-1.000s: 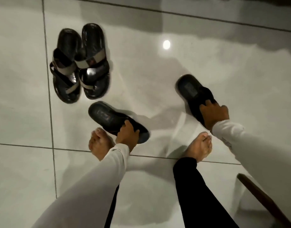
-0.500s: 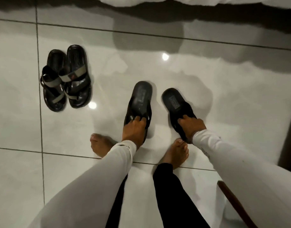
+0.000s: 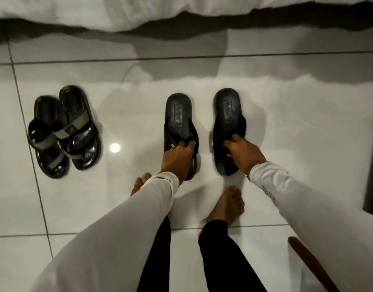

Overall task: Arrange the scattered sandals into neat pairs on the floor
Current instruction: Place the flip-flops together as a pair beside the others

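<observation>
Glossy white tiled floor (image 3: 286,127) beneath us, white bedding edge (image 3: 181,11) ahead, strapped sandal pair (image 3: 65,131) overlapping at far left, our left hand (image 3: 177,158) gripping left black slipper (image 3: 179,119), our right hand (image 3: 243,152) gripping right black slipper (image 3: 227,114), slippers parallel, slightly apart.

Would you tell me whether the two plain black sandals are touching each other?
Apart. The head view shows bare floor tile between the left sandal and the right sandal.

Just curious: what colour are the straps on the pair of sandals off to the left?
Grey-beige bands on glossy black sandals, clearest in the head view.
</observation>
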{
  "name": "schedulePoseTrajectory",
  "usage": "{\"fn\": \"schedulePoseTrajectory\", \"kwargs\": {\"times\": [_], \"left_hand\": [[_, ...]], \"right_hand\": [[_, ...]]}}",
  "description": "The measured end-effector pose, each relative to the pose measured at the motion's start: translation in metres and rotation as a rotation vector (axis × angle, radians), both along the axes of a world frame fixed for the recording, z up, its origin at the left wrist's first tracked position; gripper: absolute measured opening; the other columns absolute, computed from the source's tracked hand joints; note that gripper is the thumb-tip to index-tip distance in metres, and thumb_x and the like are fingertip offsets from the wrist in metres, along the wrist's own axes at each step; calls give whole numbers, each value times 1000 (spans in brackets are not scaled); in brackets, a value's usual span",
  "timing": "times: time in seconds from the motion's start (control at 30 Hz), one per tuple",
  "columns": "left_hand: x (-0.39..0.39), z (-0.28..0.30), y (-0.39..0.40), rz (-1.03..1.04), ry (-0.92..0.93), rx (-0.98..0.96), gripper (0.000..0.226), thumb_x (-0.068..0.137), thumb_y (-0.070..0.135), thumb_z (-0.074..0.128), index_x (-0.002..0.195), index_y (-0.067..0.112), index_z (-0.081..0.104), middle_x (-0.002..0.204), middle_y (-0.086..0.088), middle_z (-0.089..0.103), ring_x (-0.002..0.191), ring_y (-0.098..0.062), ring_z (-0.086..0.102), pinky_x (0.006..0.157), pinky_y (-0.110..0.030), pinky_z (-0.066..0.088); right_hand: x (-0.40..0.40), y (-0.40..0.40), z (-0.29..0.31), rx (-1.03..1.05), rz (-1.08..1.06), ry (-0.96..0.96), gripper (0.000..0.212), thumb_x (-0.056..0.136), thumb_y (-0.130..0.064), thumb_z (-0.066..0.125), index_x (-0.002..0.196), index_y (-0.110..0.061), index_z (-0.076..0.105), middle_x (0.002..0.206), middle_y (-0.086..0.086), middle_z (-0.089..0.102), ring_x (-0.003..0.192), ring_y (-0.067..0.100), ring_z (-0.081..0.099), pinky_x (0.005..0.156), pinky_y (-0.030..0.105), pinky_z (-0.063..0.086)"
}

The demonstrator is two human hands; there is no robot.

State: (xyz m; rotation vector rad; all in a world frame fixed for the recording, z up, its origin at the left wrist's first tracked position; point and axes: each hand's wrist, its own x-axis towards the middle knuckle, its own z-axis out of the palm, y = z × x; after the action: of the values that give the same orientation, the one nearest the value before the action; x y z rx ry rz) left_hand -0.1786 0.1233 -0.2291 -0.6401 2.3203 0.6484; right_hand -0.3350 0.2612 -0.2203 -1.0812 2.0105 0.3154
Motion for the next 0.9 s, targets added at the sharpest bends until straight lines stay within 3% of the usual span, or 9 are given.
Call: {"fn": "schedulePoseTrajectory", "kwargs": {"times": [0.23,0.57,0.77,0.9], "left_hand": [[-67,-7,7,-12,60,11,33,97,21,55,129,15,51,114,-13,66,101,-39,69,86,-47,58],[-128,-6,34,-47,89,-5,28,100,20,53,126,12,54,115,-12,68,102,-39,70,89,-48,57],[-123,12,35,-34,109,-38,37,98,18,54,135,14,51,136,-15,50,110,-39,63,92,-49,55],[-72,36,24,-19,105,-112,65,99,35,51,155,14,27,158,-18,31,134,-36,44,108,-48,41]], "right_hand": [[-29,-9,-8,0,-56,17,42,89,-10,64,130,-16,54,127,13,49,107,37,61,76,42,58],[-86,15,-7,-58,-139,44,33,92,-17,60,125,-14,55,123,12,49,100,38,63,82,46,58],[-85,20,12,-90,-128,69,57,87,-9,66,139,-17,45,138,14,43,101,42,62,80,47,58],[-56,22,37,-84,-67,103,80,84,-10,71,153,-17,31,149,17,38,117,42,55,94,48,51]]}}
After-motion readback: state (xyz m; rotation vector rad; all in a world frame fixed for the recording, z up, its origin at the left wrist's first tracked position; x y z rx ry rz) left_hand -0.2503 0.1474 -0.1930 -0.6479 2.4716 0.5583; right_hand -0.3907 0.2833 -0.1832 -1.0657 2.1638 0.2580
